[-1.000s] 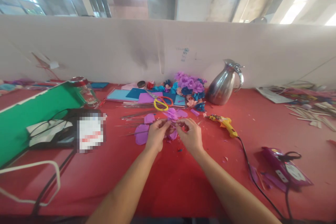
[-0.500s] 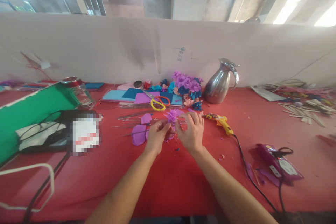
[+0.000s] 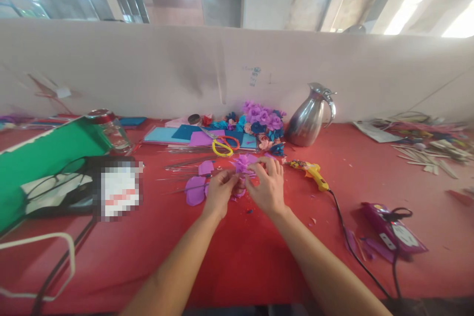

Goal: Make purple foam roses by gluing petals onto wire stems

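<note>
A purple paper flower (image 3: 243, 163) is above the red table, between my hands. My left hand (image 3: 219, 195) is closed, thumb and fingers pinched just below the petals; the exact part in its grip is hidden. To the right, my right hand (image 3: 269, 185) curves toward the blossom, thumb and forefinger apart, the forefinger close to the outer petals. Loose purple paper petals (image 3: 195, 191) lie left of my left hand, beside thin wire stems (image 3: 177, 174). Scissors (image 3: 222, 146) with yellow and orange handles rest behind, on stacked coloured paper (image 3: 166, 134).
Finished paper flowers (image 3: 263, 117) are bunched at the back, next to a steel jug (image 3: 308, 117). On the right lie a yellow glue gun (image 3: 314, 176) with its cord and a purple box (image 3: 394, 232). A glass jar (image 3: 114, 133) and black bag (image 3: 70, 190) are left.
My right hand has shifted slightly left, its forefinger curling in toward the petals. The flower shows a little more spread; my left hand keeps nearly the same place.
</note>
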A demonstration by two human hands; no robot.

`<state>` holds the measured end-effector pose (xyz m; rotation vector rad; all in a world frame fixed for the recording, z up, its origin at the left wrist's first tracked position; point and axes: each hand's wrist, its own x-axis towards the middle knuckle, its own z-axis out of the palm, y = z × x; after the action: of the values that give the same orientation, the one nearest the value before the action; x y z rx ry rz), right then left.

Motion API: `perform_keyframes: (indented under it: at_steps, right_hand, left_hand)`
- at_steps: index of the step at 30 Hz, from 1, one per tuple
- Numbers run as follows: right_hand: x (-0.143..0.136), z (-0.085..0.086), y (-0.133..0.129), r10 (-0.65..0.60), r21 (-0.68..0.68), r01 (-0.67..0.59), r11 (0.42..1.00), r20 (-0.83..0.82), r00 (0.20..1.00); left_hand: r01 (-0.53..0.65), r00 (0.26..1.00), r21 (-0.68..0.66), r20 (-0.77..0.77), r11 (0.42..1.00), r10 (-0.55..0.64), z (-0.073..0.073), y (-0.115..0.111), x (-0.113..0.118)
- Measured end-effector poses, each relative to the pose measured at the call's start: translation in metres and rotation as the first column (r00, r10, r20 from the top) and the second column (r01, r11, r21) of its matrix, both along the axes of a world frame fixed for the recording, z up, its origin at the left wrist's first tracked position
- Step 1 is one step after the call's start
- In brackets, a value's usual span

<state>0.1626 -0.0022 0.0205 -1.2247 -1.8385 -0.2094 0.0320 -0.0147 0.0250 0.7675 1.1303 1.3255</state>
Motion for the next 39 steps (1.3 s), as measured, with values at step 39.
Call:
perform_keyframes:
  at_steps: [39]
  right_hand:
    - [0.011,-0.011,0.006,0.075,0.122,-0.061,0.991,-0.112,0.991]
  left_hand:
    - [-0.027,0.998,-0.031,0.052,0.999,0.028,-0.016,0.001,0.002]
